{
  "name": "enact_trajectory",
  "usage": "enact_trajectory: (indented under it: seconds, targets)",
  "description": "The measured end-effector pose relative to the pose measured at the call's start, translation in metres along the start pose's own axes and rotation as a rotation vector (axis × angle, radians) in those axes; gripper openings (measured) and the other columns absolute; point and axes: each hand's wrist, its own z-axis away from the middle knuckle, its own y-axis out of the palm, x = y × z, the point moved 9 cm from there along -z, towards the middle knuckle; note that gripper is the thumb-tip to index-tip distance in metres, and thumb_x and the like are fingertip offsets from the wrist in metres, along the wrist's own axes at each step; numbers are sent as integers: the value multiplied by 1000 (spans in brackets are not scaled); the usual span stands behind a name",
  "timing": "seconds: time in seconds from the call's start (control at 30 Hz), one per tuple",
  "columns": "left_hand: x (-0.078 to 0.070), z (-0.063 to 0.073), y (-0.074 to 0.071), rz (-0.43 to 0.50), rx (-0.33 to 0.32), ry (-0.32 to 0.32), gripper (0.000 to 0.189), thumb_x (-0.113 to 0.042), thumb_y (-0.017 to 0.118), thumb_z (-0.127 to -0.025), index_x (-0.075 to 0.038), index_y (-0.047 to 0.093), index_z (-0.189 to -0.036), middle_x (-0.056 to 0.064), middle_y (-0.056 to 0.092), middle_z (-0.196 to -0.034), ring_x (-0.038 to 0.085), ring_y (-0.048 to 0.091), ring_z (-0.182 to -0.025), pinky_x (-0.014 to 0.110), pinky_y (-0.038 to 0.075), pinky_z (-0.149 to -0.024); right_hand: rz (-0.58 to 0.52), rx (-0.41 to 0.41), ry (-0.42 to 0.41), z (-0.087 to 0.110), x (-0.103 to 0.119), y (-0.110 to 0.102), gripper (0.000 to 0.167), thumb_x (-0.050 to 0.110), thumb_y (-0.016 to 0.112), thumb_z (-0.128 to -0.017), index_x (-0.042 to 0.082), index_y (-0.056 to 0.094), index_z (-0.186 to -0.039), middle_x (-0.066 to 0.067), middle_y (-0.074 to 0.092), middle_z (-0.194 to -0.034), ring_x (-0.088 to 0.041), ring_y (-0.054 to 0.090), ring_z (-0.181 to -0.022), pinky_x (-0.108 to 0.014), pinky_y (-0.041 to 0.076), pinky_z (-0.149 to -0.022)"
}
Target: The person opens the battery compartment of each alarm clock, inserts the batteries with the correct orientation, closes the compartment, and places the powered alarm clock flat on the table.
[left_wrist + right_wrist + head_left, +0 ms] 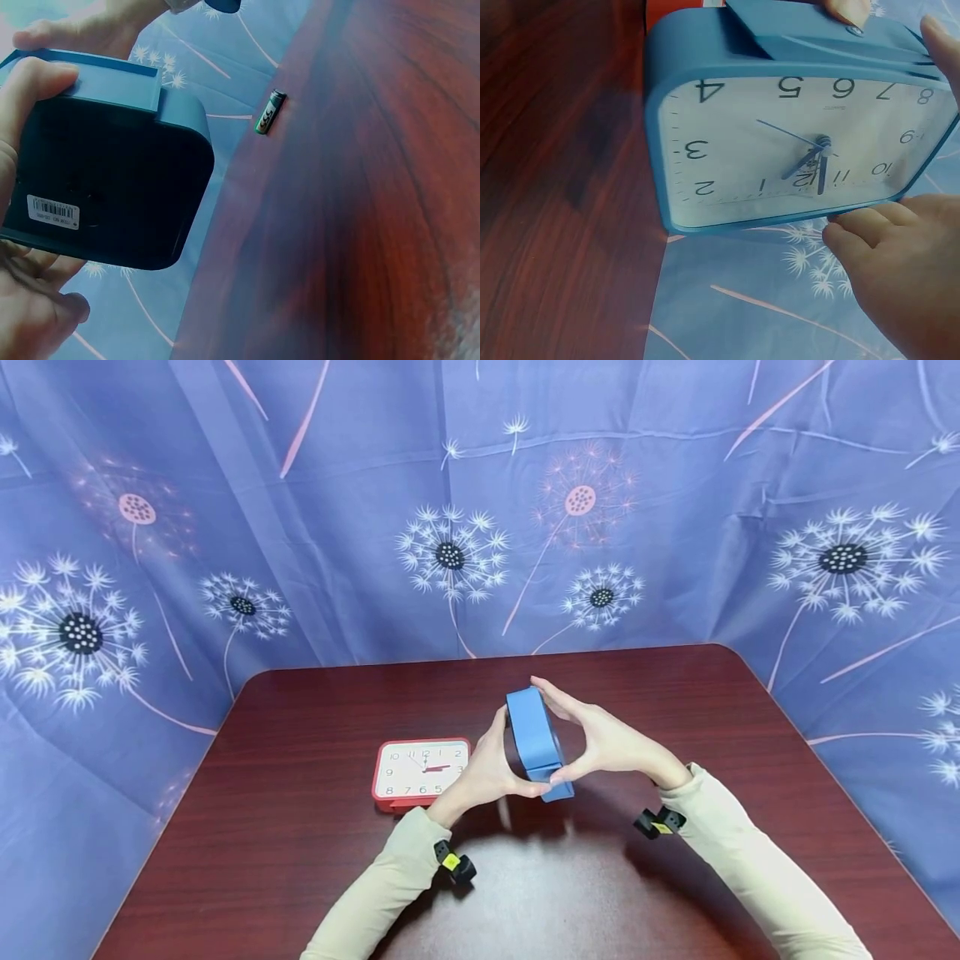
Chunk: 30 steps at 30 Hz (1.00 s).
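Observation:
Both hands hold a blue alarm clock (534,735) up over the table, tilted. My left hand (491,767) grips it from the left, thumb on its base side and fingers at the opposite side. From the right, my right hand (611,739) grips it with thumb and fingers spread around it. The right wrist view shows the white dial (735,157) upside down, with dark hands and numerals. In the left wrist view its black back (112,180) carries a barcode label (53,212). A red alarm clock (422,770) with a white dial stands beside my left hand.
A small green and black battery (270,112) lies on the table in the left wrist view. The dark red wooden table (300,860) ends at a blue dandelion-print curtain (337,527) behind it. A small black camera (454,862) is strapped on each wrist.

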Motion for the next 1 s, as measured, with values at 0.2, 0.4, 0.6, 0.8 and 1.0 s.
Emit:
enact_trajectory:
  seconds: [0.2, 0.4, 0.6, 0.8, 1.0]
  targets:
    - [1, -1, 2, -8, 16, -12, 115, -24, 88, -60, -12, 18, -151, 8, 48, -136, 20, 53, -118, 38, 45, -100, 21, -23, -49, -2, 3, -1, 116, 28, 88, -67, 23, 13, -156, -8, 37, -154, -25, 42, -138, -47, 38, -109]
    - [0, -3, 5, 35, 38, -34, 116, -23, 87, -61, -14, 16, -152, 8, 46, -139, 20, 50, -122, 41, 42, -103, 16, -100, -72, 0, 3, -5, 111, 21, 89, -61, 20, 25, -151, -7, 49, -144, -25, 50, -132, -49, 42, -105]
    - [-1, -5, 10, 168, 71, -43, 117, -9, 85, -65, -21, 10, -154, 6, 39, -147, 18, 40, -132, 42, 30, -113, 20, -187, -65, 3, 2, -10, 110, 19, 89, -57, 19, 29, -149, -9, 56, -137, -28, 53, -129, -45, 44, -105]
    - [-2, -8, 15, 258, 115, -35, 119, 2, 82, -67, -17, 4, -155, 9, 27, -155, 22, 26, -143, 47, 21, -118, -6, -250, -60, 7, -2, -15, 112, 14, 89, -54, 12, 30, -150, -11, 54, -139, -28, 49, -132, -37, 43, -106]
    - [2, -6, 19, 303, 145, -59, 115, 2, 82, -68, -18, 7, -154, 9, 27, -155, 22, 23, -145, 51, 21, -118, -98, -286, -47, 12, -4, -18, 110, 8, 87, -57, 19, 30, -150, -13, 53, -139, -7, 51, -128, -22, 44, -102]
